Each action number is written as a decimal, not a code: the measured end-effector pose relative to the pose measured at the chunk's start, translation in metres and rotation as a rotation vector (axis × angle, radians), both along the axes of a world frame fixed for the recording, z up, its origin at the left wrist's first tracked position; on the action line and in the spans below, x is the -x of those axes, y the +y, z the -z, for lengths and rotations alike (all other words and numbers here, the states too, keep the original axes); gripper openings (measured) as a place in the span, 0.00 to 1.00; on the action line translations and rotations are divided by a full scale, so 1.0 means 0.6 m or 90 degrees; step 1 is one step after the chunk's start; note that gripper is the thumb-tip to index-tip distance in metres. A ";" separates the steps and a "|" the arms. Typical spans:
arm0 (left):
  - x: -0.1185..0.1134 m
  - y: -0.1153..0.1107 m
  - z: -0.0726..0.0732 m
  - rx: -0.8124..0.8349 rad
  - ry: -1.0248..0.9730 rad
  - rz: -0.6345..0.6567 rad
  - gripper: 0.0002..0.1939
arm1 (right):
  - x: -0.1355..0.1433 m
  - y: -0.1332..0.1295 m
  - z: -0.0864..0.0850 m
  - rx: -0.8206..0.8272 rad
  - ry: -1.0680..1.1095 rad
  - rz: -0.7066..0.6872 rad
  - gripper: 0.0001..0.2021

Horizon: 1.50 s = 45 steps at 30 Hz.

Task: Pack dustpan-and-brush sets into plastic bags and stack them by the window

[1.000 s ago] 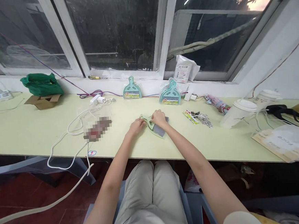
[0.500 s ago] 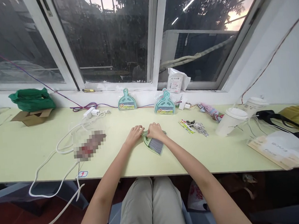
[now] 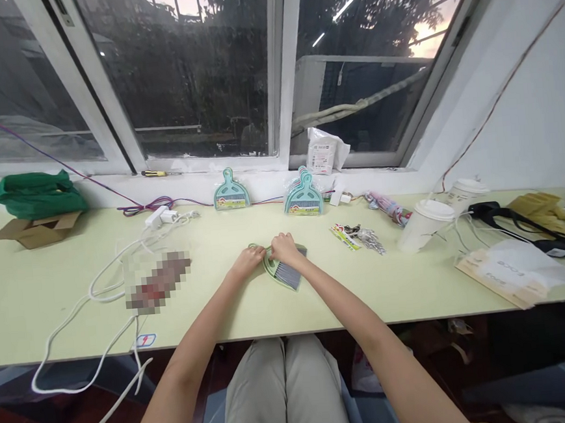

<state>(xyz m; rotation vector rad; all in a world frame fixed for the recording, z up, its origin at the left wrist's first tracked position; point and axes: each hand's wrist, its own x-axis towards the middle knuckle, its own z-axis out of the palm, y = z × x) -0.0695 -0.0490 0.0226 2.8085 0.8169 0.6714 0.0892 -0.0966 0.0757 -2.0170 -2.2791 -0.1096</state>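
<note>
A small light-green dustpan (image 3: 269,269) lies on the table in front of me, its handle pointing up and left. Set in it is a hand brush (image 3: 287,276) with grey bristles. My left hand (image 3: 250,261) is closed on the dustpan's handle, whose looped end shows just beyond the fingers. My right hand (image 3: 284,249) is closed over the top of the brush, and its fingers hide the grip there. Both hands are close together.
Packaged dustpan sets (image 3: 303,197) lean at the wall, with another packaged set (image 3: 231,193) left of them. Keyrings (image 3: 369,238), a lidded paper cup (image 3: 425,226) and a paper bag (image 3: 507,272) are to the right. White cables (image 3: 98,296) trail off the left edge.
The view has swung slightly to the right. My left hand has closed on the dustpan's handle, whose end now shows. My right hand stays on the brush.
</note>
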 end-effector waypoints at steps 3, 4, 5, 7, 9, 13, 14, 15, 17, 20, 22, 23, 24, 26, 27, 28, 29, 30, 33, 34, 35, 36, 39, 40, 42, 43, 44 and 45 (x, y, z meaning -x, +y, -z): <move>-0.005 -0.002 -0.005 0.033 -0.162 -0.082 0.10 | -0.009 -0.002 0.010 0.002 0.072 0.036 0.07; -0.009 -0.004 -0.009 0.051 -0.249 -0.150 0.15 | -0.015 -0.002 0.014 -0.002 0.116 0.064 0.07; -0.014 -0.006 -0.014 0.091 -0.340 -0.225 0.22 | -0.020 0.000 0.017 -0.015 0.169 0.101 0.08; -0.028 -0.009 -0.025 0.273 -0.479 -0.313 0.30 | -0.030 0.008 0.021 -0.071 0.284 0.187 0.10; -0.045 -0.012 -0.034 0.524 -0.508 -0.244 0.30 | -0.040 0.019 0.020 -0.130 0.392 0.235 0.12; -0.069 -0.003 -0.028 0.727 -0.504 -0.092 0.30 | -0.092 0.023 0.019 -0.216 0.478 0.260 0.15; -0.070 0.003 -0.022 0.731 -0.542 -0.114 0.28 | -0.116 0.017 0.023 -0.259 0.458 0.305 0.16; -0.068 0.010 -0.016 0.738 -0.583 -0.143 0.25 | -0.142 0.008 0.030 -0.306 0.421 0.367 0.17; -0.058 0.026 -0.006 0.755 -0.651 -0.191 0.20 | -0.196 -0.015 0.051 -0.324 0.338 0.483 0.24; -0.039 0.047 0.001 0.758 -0.722 -0.209 0.19 | -0.247 -0.046 0.089 -0.196 0.277 0.482 0.27; -0.031 0.055 0.000 0.756 -0.769 -0.223 0.21 | -0.250 -0.060 0.108 -0.141 0.263 0.375 0.27; -0.029 0.057 0.000 0.761 -0.787 -0.234 0.21 | -0.243 -0.065 0.115 -0.129 0.262 0.308 0.26; -0.028 0.059 0.000 0.768 -0.803 -0.243 0.22 | -0.233 -0.070 0.119 -0.126 0.261 0.247 0.26; -0.029 0.060 0.001 0.780 -0.829 -0.253 0.19 | -0.208 -0.078 0.124 -0.145 0.258 0.181 0.24; -0.030 0.060 0.002 0.784 -0.838 -0.250 0.17 | -0.195 -0.082 0.125 -0.159 0.251 0.186 0.23; -0.032 0.060 0.002 0.789 -0.847 -0.244 0.15 | -0.184 -0.085 0.125 -0.166 0.239 0.209 0.22; -0.033 0.059 0.002 0.796 -0.857 -0.238 0.14 | -0.174 -0.087 0.126 -0.163 0.225 0.240 0.21; -0.034 0.058 0.002 0.805 -0.870 -0.233 0.13 | -0.165 -0.087 0.126 -0.147 0.211 0.269 0.21; -0.033 0.052 0.000 0.837 -0.913 -0.218 0.14 | -0.147 -0.081 0.125 -0.077 0.192 0.293 0.22; -0.031 0.051 0.000 0.847 -0.927 -0.215 0.14 | -0.144 -0.077 0.123 -0.069 0.196 0.284 0.22; -0.030 0.050 0.000 0.854 -0.938 -0.211 0.15 | -0.142 -0.071 0.119 -0.072 0.204 0.269 0.20; -0.028 0.049 0.000 0.858 -0.949 -0.207 0.16 | -0.141 -0.063 0.114 -0.081 0.219 0.254 0.19; -0.021 0.052 0.004 0.859 -0.972 -0.196 0.18 | -0.139 -0.035 0.088 -0.110 0.323 0.268 0.17; -0.019 0.053 0.005 0.858 -0.973 -0.192 0.18 | -0.135 -0.026 0.078 -0.128 0.380 0.285 0.18; -0.018 0.054 0.007 0.860 -0.957 -0.178 0.19 | -0.119 -0.011 0.061 -0.193 0.497 0.298 0.22; -0.019 0.053 0.007 0.860 -0.944 -0.169 0.18 | -0.106 -0.006 0.056 -0.235 0.537 0.283 0.25; -0.022 0.051 0.007 0.858 -0.931 -0.161 0.18 | -0.091 -0.003 0.053 -0.269 0.552 0.253 0.27; -0.025 0.047 0.007 0.858 -0.919 -0.154 0.18 | -0.073 -0.003 0.052 -0.284 0.540 0.214 0.27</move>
